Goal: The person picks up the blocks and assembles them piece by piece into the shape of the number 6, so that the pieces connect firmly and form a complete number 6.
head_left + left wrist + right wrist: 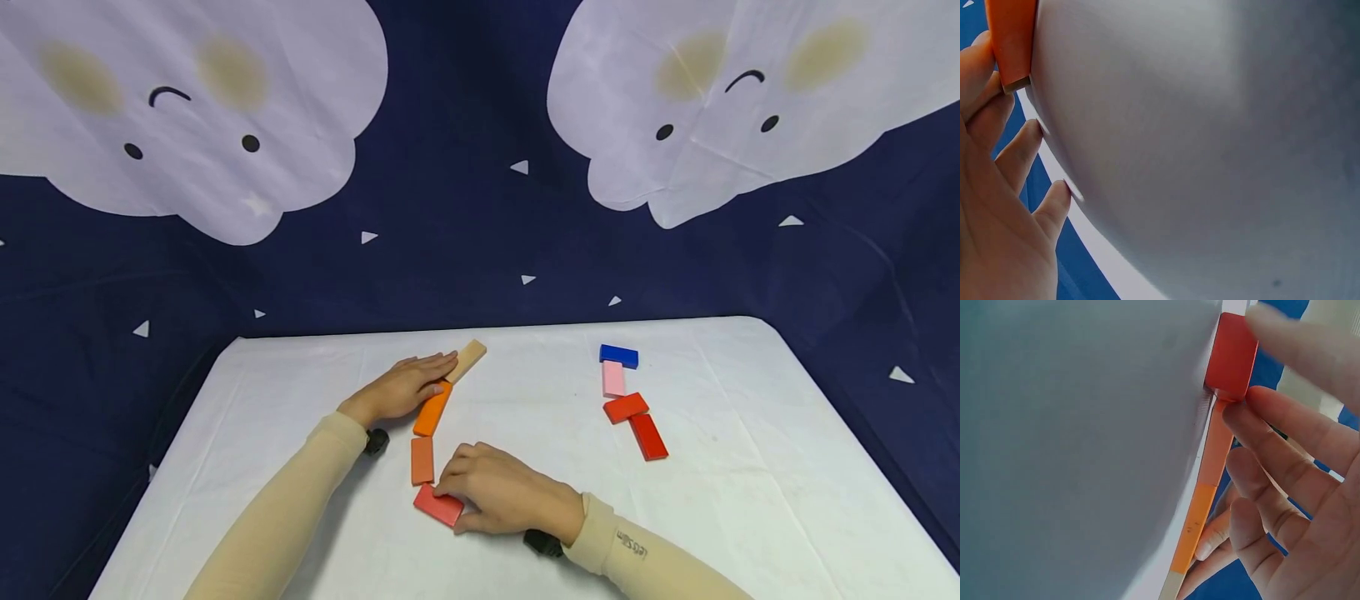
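Head view gave me, from my far seat, the clearest reading of the relation which I judged to matter most: the angle between the red end block (433,505) and the terracotta block (422,461) next to it. The red end block lay on the white table (787,467) with its long axis from 10 o'clock to 4 o'clock, while the terracotta block pointed almost from 12 to 6, so the two made a bend. Their corners met or nearly met; I could not tell which of these.

The right hand (506,496) was the nearer one. From it, the red end block lay at about 9 o'clock, just at the fingertips, and thumb and index finger pinched it. In the right wrist view the thumb was blurred, so I could not tell how firm this pinch was.

The left hand (401,390) was well apart from that block, which lay between 5 and 6 o'clock from it. Its fingers were extended towards 3 o'clock and touched the place where the orange block (431,412) met the wooden block (468,360); both these blocks leaned from 7 o'clock to 1 o'clock.

At 2 o'clock from the right hand, well apart, lay another row: a blue block (618,357), a pink block (612,379) and two red blocks (649,437)
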A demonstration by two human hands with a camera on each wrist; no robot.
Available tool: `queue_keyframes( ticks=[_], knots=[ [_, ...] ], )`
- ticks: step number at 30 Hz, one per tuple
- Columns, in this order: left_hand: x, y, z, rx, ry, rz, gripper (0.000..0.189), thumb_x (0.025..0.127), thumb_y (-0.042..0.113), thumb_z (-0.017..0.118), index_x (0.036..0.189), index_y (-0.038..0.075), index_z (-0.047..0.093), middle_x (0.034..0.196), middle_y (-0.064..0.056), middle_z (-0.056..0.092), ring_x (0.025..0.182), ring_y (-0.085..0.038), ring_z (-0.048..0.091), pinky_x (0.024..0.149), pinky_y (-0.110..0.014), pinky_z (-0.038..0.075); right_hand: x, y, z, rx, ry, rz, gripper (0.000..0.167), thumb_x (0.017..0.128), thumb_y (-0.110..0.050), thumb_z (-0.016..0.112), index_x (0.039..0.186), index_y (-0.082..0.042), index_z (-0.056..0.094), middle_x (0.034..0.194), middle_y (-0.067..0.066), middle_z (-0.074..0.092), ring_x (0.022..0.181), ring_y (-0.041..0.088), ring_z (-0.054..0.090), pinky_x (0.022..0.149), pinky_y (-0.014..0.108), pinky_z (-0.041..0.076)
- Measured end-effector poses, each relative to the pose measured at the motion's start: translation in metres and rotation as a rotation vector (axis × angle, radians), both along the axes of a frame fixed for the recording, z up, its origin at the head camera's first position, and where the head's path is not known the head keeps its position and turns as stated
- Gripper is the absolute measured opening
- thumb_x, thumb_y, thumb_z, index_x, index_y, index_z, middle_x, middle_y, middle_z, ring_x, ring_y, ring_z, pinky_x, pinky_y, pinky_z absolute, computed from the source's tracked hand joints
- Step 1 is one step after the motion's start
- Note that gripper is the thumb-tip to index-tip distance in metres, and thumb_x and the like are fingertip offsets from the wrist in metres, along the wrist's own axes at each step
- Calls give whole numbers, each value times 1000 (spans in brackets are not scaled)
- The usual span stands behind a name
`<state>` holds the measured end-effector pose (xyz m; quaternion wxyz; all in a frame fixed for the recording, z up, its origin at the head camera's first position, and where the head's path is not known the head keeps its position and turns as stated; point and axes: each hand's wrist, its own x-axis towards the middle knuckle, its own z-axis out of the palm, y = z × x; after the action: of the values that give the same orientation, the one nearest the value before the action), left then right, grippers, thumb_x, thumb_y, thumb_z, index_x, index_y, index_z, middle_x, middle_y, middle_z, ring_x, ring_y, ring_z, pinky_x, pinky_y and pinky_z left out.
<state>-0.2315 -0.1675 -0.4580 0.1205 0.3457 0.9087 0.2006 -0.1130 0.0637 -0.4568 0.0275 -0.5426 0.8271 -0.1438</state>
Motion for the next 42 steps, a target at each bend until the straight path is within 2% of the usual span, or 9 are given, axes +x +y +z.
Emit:
queue_keyframes(
  ticks=[14, 22, 33, 42],
  knots=[
    [-1, 0, -1, -10, 1, 6, 54, 108, 23, 48, 157, 8, 32, 163, -6, 29, 150, -29, 28, 119, -59, 18, -3, -3, -2, 2, -9, -1, 39, 87, -43, 78, 118, -20, 72, 110, -15, 69, 107, 6, 55, 94, 22, 45],
    [-1, 1, -1, -19, -16, 13, 55, 108, 24, 48, 158, 9, 32, 164, -4, 28, 150, -28, 27, 120, -58, 17, -7, 8, 0, -86, -89, -28, 41, 85, -41, 81, 118, -18, 73, 112, -14, 69, 110, 6, 56, 98, 23, 44],
    [-2, 1, 0, -37, -31, 21, 55, 108, 25, 47, 158, 11, 30, 164, -3, 26, 151, -27, 25, 121, -57, 15, -10, 44, 7, -128, -242, -184, 42, 86, -35, 81, 123, -18, 71, 119, -12, 66, 116, 9, 56, 104, 32, 45],
    [-3, 2, -1, -38, -33, 27, 56, 108, 25, 48, 158, 10, 30, 164, -3, 27, 151, -26, 25, 121, -56, 15, -12, 83, 13, -169, -254, -315, 44, 86, -35, 81, 125, -18, 71, 121, -14, 65, 116, 9, 55, 102, 37, 47]
  ],
)
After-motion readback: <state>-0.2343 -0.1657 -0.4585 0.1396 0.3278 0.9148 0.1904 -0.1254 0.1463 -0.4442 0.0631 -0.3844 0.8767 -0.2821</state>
